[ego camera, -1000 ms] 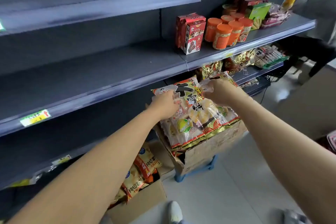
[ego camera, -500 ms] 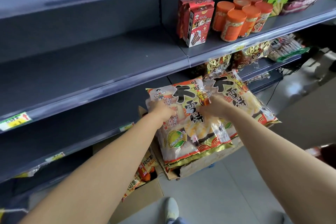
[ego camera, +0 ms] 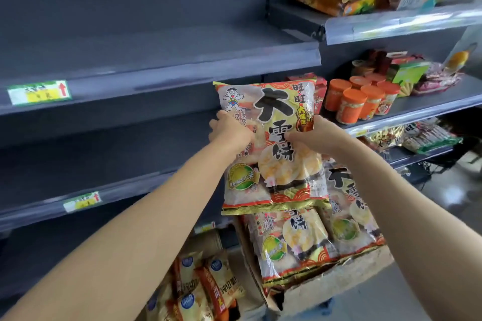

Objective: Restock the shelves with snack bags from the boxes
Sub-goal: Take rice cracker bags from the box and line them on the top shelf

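I hold a large rice cracker bag [ego camera: 273, 164], red, gold and clear, upright in front of the grey middle shelf [ego camera: 125, 154]. My left hand [ego camera: 229, 130] grips its left edge and my right hand [ego camera: 317, 138] grips its right side. Under the raised bag a cardboard box [ego camera: 336, 280] holds more bags of the same kind [ego camera: 294, 240].
A second box at the bottom holds orange and cream snack bags [ego camera: 203, 284]. Orange-lidded jars [ego camera: 362, 100] and red cartons stand on the right shelf, with more packets above and below. The grey upper shelf [ego camera: 146, 60] bears a green price label [ego camera: 39, 92] on its rail.
Both hands have lifted the rice cracker bag out of the box, up to the level of the middle shelf. The camera has tilted upward.
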Motion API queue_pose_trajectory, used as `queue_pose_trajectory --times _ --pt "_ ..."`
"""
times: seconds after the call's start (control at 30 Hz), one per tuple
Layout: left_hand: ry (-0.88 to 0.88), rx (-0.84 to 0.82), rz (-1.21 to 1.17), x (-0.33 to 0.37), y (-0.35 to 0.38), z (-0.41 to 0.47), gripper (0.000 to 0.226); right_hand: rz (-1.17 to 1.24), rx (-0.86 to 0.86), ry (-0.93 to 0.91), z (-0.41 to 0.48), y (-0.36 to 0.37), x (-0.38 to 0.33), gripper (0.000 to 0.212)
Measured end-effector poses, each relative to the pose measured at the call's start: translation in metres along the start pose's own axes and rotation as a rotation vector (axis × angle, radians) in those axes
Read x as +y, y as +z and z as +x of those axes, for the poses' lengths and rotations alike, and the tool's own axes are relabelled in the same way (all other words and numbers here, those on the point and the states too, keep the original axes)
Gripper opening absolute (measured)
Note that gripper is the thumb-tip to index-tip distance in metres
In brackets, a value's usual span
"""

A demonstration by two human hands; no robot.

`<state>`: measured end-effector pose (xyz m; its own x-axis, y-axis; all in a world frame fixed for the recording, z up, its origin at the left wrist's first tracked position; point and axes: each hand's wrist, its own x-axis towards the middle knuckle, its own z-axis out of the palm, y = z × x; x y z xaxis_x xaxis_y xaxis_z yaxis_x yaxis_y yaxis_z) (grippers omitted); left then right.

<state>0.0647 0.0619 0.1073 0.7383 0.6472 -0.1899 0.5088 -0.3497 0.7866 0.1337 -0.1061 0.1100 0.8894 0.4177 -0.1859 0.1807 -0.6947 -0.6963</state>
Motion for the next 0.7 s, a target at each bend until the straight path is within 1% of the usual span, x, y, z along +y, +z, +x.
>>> queue_pose_trajectory --times 0.07,0.13,0.17,0.2,0.3,0.33,0.43,0.53,0.7 --pt "0.055 0.082 -0.051 0.015 -0.032 -0.003 0.079 0.033 0.03 -0.079 -0.005 -0.01 -0.035 0.034" --pt "0.107 0.16 -0.095 0.025 -0.065 -0.003 0.074 0.057 0.045 -0.183 -0.008 -0.015 -0.07 0.02" --pt "0.133 0.206 -0.113 0.028 -0.082 -0.002 0.071 0.069 0.053 -0.227 -0.008 -0.015 -0.087 0.017" --pt "0.158 0.258 -0.122 0.031 -0.1 -0.002 0.068 0.089 0.059 -0.261 -0.008 -0.015 -0.104 0.02" --pt "0.207 0.395 -0.144 0.035 -0.156 0.0 0.071 0.157 0.103 -0.323 -0.002 -0.004 -0.159 0.051" --pt "0.212 0.435 -0.15 0.034 -0.176 0.003 0.072 0.172 0.116 -0.344 0.004 0.003 -0.178 0.058" --pt "0.189 0.538 -0.181 0.024 -0.24 0.013 0.072 0.18 0.108 -0.456 0.015 0.03 -0.239 0.07" --pt "0.186 0.621 -0.221 0.007 -0.302 0.026 0.071 0.17 0.093 -0.544 0.024 0.062 -0.302 0.075" --pt "0.217 0.731 -0.278 -0.032 -0.408 0.062 0.073 0.246 0.162 -0.631 0.034 0.13 -0.41 0.073"
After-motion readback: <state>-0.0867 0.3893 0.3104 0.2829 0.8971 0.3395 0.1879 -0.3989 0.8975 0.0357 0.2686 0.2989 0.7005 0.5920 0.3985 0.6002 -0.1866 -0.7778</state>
